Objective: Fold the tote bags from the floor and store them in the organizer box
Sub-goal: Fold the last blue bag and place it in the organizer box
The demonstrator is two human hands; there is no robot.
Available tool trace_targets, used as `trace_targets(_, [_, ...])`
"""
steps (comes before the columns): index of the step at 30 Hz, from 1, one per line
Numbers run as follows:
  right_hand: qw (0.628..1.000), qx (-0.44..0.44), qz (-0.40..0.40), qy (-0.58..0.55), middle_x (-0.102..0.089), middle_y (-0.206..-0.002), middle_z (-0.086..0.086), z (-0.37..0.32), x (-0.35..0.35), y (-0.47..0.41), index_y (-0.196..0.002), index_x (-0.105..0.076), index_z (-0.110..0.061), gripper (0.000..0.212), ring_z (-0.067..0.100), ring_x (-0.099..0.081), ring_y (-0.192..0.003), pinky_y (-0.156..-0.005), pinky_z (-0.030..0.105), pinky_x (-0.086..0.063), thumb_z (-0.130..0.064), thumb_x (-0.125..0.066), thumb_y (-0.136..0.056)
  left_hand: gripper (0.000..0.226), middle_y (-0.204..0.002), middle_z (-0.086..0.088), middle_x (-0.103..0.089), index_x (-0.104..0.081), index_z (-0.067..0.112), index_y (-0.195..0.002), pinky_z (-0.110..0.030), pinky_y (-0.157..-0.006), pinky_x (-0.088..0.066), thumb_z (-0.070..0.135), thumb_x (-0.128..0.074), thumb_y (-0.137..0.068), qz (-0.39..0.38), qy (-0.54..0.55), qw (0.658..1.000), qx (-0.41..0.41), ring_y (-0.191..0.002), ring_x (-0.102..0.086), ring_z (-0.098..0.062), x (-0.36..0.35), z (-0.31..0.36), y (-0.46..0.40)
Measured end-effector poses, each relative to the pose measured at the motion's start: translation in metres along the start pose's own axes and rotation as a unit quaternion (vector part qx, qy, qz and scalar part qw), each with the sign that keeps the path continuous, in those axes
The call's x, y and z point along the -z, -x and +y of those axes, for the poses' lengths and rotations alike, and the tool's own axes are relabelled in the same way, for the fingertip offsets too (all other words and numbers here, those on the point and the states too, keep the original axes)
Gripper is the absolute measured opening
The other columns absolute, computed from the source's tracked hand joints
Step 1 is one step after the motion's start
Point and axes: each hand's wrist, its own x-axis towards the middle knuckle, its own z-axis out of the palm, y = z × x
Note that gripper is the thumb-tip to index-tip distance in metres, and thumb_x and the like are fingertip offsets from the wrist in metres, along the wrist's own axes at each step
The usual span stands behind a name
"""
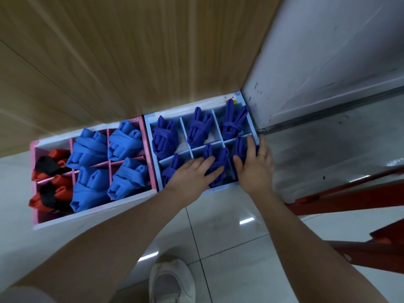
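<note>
We see matt woven cloth in every folded tote: the dark blue bags (200, 125) at one o'clock, the lighter blue ones (91, 147) at nine. The blue organizer box (150, 136) and the pink box (35, 149) look like smooth card. Behind them stands a matt wood-grain panel (131, 51). Below us the floor tiles (229, 226) are glossy, catching light; the white shoe (171, 281) looks soft and dull.

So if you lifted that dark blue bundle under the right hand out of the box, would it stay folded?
Probably, at first: the dark blue bundle looks wrapped by its own straps, like its neighbours. It is soft cloth, so it would likely sag and feel light. The right hand pressing it suggests it squashes easily.
</note>
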Motion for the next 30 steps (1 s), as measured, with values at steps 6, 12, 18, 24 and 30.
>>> trace_targets(6, [0.984,0.150,0.019,0.093,-0.044,-0.141,0.020,-0.001,-0.020,0.045,-0.134,-0.042,-0.010,0.085,0.038,-0.043,-0.126,-0.098,0.054,-0.041,-0.020,-0.084,-0.061,0.065,-0.120,-0.016,-0.054,-0.059,0.008,-0.118,-0.042,-0.099,-0.041,0.006,-0.082,-0.057,0.123,0.060,0.990,0.039,-0.111,-0.044,-0.029,0.004,-0.004,0.051])
trace_targets(12, [0.985,0.133,0.004,0.107,-0.052,-0.133,0.023,0.002,-0.021,0.025,-0.125,-0.057,-0.007,0.076,0.044,-0.052,-0.117,-0.087,0.056,-0.047,0.009,-0.080,-0.054,0.083,-0.139,-0.020,-0.047,-0.060,0.023,-0.126,-0.048,-0.096,-0.044,0.039,-0.089,-0.050,-0.021,0.007,0.998,0.053,-0.125,-0.048,-0.036,-0.002,-0.024,0.083])
trace_targets(18, [0.959,0.255,0.016,0.121,-0.042,-0.144,0.018,0.003,-0.018,0.040,-0.136,-0.042,-0.009,0.078,0.033,-0.030,-0.134,-0.110,0.048,-0.022,-0.015,-0.078,-0.067,0.129,-0.147,-0.021,-0.033,-0.017,0.016,-0.149,-0.040,-0.111,-0.027,0.045,-0.089,-0.046,-0.021,0.033,0.994,0.097,-0.132,-0.040,-0.035,0.005,-0.025,0.100])
trace_targets(24, [0.901,0.382,-0.017,0.204,-0.027,-0.150,0.010,-0.009,-0.052,0.070,-0.142,-0.030,-0.017,0.093,0.031,-0.026,-0.136,-0.112,0.046,-0.021,-0.005,-0.074,-0.061,0.125,-0.144,-0.030,-0.027,-0.024,0.004,-0.144,-0.049,-0.108,-0.030,0.037,-0.092,-0.044,-0.037,0.083,0.950,0.299,-0.133,-0.030,-0.042,-0.014,-0.035,0.158])
trace_targets(30, [0.912,0.338,0.042,0.228,-0.043,-0.144,0.016,-0.024,-0.063,0.058,-0.131,-0.046,-0.013,0.083,0.036,-0.029,-0.133,-0.106,0.055,-0.033,0.005,-0.075,-0.055,0.098,-0.149,-0.006,0.026,0.020,0.027,-0.141,-0.032,-0.093,-0.047,0.000,-0.055,-0.084,-0.014,0.187,0.921,0.342,-0.144,-0.006,-0.033,-0.020,-0.034,0.154])
